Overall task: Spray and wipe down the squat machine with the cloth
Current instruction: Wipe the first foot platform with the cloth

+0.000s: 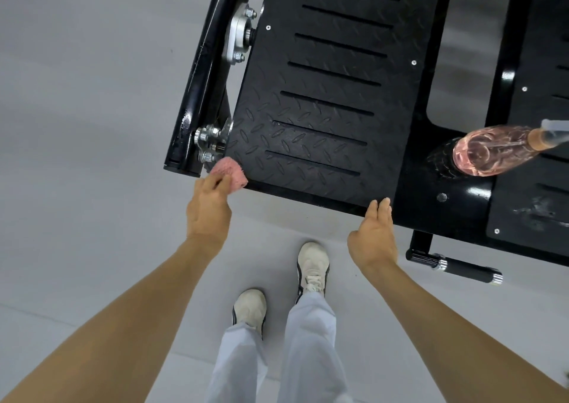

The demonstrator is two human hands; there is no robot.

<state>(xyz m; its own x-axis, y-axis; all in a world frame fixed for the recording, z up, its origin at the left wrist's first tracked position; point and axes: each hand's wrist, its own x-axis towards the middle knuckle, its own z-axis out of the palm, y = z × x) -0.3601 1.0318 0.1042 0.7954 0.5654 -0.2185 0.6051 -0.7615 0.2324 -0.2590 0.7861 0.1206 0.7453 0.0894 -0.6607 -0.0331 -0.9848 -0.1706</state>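
**Pink cloth held at the corner of a squat machine's footplate**

Seen from above, a pale grey floor (77, 94) fills the left and bottom of the view. The black squat machine (455, 187) fills the upper right and is cut off by the top and right edges, so its full shape cannot be seen. Its left footplate (323, 94), patterned with raised tread and 7 visible slots, has its long axis running away from the person, leaning slightly right. A 2nd footplate (529, 205) is only partly in view at the right.

The person's light trousers (308, 341) and 2 white shoes (312, 267) show below.

A clear spray bottle (492, 151) of pink liquid stands on the machine's frame between the 2 plates. In the picture its base lies to the left and its top to the right. The top is blurred and hard to make out.

The right hand (374, 236) is relaxed with straight fingers, the tips at the plate's near edge, holding nothing. The left hand (209, 208) grasps the cloth (231, 173), a small pink bundle, against the plate's near left corner, just beside silver bolts (207, 143). The fingers hide part of the cloth.
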